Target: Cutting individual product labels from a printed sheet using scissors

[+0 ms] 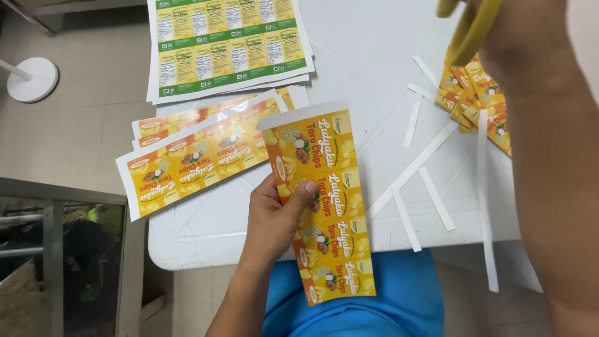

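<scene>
My left hand pinches a long strip of yellow-orange printed labels, thumb on its face, held upright over the near edge of the white table. My right hand is raised close to the camera at the top right, its fingers closed through the yellow handles of a pair of scissors; the blades are out of view. Below that hand lies a pile of cut single labels.
More yellow-orange label strips lie fanned on the table's left part. A stack of green-and-yellow label sheets sits at the far side. Thin white paper offcuts are scattered at the right. A white round stand base rests on the floor.
</scene>
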